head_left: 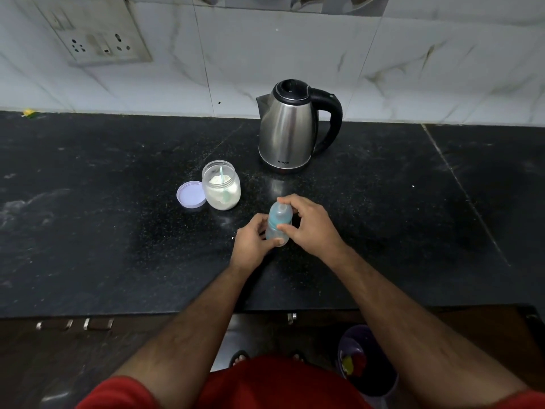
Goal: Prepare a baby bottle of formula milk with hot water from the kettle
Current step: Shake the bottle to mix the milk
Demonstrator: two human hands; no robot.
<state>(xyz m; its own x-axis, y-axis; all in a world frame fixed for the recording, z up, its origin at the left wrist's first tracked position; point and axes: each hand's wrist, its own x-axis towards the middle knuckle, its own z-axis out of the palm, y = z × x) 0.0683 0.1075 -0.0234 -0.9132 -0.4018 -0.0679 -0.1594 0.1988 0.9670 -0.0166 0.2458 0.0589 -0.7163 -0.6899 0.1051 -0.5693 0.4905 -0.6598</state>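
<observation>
A small clear baby bottle (278,221) with a blue collar and a clear cap stands on the black counter (118,231). My left hand (252,242) grips its lower body from the left. My right hand (309,222) curls round the cap and collar from the right. Behind them stands a steel kettle (290,128) with a black lid and handle, lid closed. To the left an open clear jar (221,184) holds white formula powder and a green scoop (224,187). Its lilac lid (191,193) lies upside down beside it.
A wall socket plate (97,39) sits on the tiled wall at the back left. White powder specks lie on the counter near the bottle. Below the counter's front edge are drawer handles (73,323) and a purple bin (365,361) on the floor.
</observation>
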